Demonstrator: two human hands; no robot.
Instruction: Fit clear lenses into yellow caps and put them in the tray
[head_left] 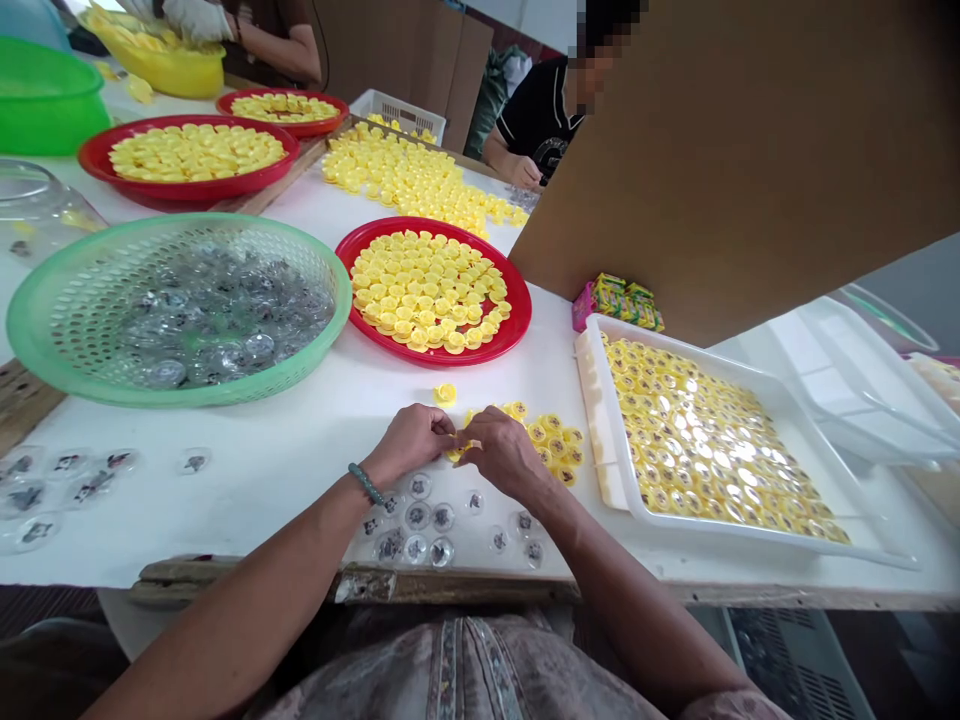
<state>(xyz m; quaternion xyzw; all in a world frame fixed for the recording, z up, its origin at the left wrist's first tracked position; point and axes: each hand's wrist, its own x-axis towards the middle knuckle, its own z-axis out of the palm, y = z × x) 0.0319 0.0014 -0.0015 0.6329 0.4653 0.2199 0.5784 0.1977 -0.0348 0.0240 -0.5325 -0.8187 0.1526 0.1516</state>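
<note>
My left hand (420, 437), with a green bracelet at the wrist, and my right hand (499, 448) meet over the white table. Both are closed with fingertips together at a small round yellow piece (454, 454), mostly hidden by the fingers. A single yellow cup-like piece (445, 394) lies just beyond them. Beside my right hand is a cluster of yellow pieces with printed faces (556, 447). Clear round discs with dark prints (418, 516) are scattered between my forearms, and more clear discs (67, 480) lie at the far left.
A green basket (67, 370) of clear discs stands left, a red tray (517, 315) of yellow pieces ahead. At right is a white tray (600, 420) of printed pieces beside a cardboard sheet (720, 150). Across the table are loose yellow pieces (405, 175) and two people.
</note>
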